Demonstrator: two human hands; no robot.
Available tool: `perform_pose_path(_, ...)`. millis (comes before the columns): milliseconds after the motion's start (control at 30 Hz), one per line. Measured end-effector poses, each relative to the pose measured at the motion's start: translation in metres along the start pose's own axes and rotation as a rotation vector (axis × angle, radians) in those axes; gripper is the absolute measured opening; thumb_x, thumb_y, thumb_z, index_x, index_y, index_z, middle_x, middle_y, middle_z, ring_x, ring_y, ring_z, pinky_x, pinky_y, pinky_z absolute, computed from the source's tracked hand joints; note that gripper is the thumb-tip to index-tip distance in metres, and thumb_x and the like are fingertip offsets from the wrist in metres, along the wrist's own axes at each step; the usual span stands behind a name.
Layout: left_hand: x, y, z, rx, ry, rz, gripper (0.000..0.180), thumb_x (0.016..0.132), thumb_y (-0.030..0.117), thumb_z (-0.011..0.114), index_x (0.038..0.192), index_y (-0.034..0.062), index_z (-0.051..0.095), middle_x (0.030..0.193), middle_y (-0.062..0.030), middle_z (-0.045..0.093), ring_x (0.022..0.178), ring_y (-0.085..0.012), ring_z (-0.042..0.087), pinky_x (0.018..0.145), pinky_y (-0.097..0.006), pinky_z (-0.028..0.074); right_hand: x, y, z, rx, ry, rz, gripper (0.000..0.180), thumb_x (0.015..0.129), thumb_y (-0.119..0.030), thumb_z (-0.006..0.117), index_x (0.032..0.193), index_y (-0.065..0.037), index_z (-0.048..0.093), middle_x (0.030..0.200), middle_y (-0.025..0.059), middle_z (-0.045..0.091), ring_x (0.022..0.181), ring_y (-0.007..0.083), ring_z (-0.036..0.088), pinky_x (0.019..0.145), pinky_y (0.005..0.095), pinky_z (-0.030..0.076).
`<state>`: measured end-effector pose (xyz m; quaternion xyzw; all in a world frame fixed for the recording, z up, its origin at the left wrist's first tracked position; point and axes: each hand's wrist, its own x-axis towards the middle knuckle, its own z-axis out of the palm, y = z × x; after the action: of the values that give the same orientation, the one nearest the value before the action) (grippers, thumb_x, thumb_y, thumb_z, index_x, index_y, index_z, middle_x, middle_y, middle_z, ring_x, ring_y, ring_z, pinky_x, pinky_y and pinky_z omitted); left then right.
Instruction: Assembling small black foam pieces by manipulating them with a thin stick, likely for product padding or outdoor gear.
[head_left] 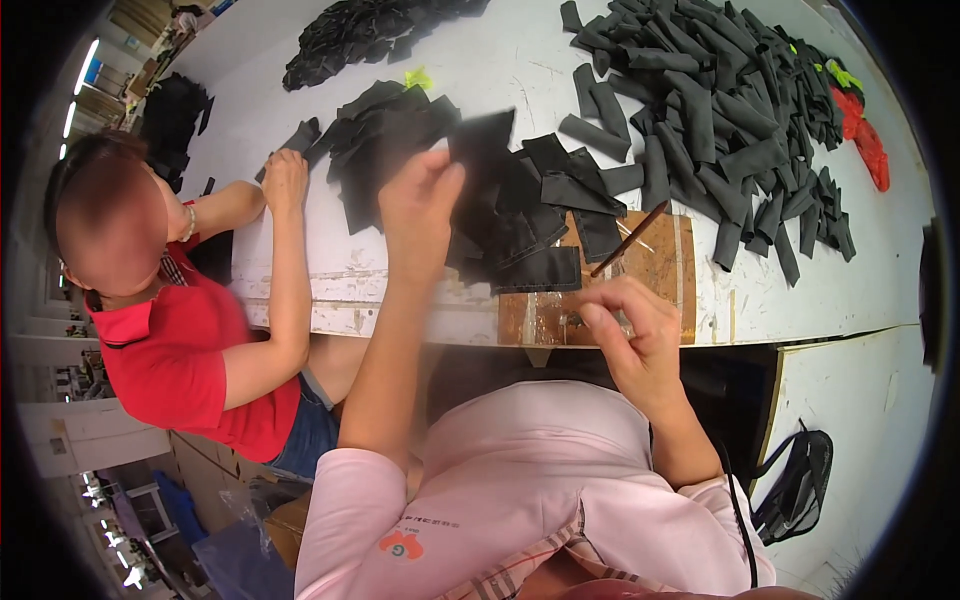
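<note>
My left hand (420, 205) is raised over the table, slightly blurred. Between its thumb and fingers it pinches a black fabric piece (487, 150). Near the table's front edge my right hand (640, 335) is closed, fingers curled and thumb drawn toward the index finger; anything in it is too small or hidden to make out. Just beyond that hand a slim dark brown stick (630, 240) slants up over a brown wooden board (675, 290). Flat black fabric pieces (540, 270) with stitched edges lie loosely beside the board, partly overlapping it.
Dark fabric tubes (700, 110) form a large heap at the far right, by a red plastic bag (868, 145). More black pieces (385, 140) are piled left of centre. A co-worker in red (190, 340) works at the left, one hand (285, 180) on dark fabric.
</note>
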<state>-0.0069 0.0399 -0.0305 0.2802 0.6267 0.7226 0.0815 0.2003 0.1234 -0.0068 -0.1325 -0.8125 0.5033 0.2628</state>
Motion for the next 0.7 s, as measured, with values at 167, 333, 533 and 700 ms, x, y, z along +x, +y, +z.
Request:
perform_pose_path(167,-0.043,0.009,-0.005,-0.069,-0.370,-0.340,0.017,0.079,0.003,0.055,0.094,-0.0036,0.056,0.084,-0.0021,0.057,0.077,-0.0069,0.051,0.072,-0.021,0.042,0.005,0.012,0.014,0.046,0.142,0.027,0.025,0.071,-0.007,0.063,0.092,0.002,0.054,0.082,0.0099,0.053,0.067,0.0159,0.052,0.062,0.0236,0.045)
perform_pose_path(333,-0.067,0.009,0.008,-0.209,-0.609,-0.428,0.016,0.080,0.001,0.052,0.095,-0.0042,0.055,0.085,-0.0036,0.058,0.078,-0.0070,0.052,0.071,-0.021,0.043,-0.001,0.026,0.018,0.276,0.043,0.298,0.024,0.071,-0.011,0.064,0.090,0.002,0.057,0.074,0.0055,0.051,0.061,0.0107,0.049,0.053,0.0246,0.041)
perform_pose_path(533,-0.093,-0.001,0.024,-0.065,-0.294,-0.361,0.009,0.080,0.003,0.054,0.088,-0.0010,0.056,0.082,-0.0026,0.058,0.073,-0.0050,0.052,0.065,-0.017,0.041,-0.008,0.030,0.021,-0.149,0.146,0.089,0.009,0.069,-0.006,0.063,0.072,0.001,0.059,0.059,0.0082,0.050,0.050,0.0192,0.050,0.046,0.0281,0.038)
perform_pose_path(700,-0.102,0.012,0.025,-0.208,-0.168,-0.538,0.013,0.081,0.012,0.055,0.086,0.0001,0.054,0.073,-0.0040,0.058,0.063,-0.0070,0.053,0.057,-0.018,0.043,-0.012,0.037,0.027,-0.388,0.250,-0.052,0.011,0.062,-0.004,0.066,0.064,-0.001,0.056,0.059,0.0088,0.050,0.052,0.0249,0.051,0.046,0.0318,0.040)
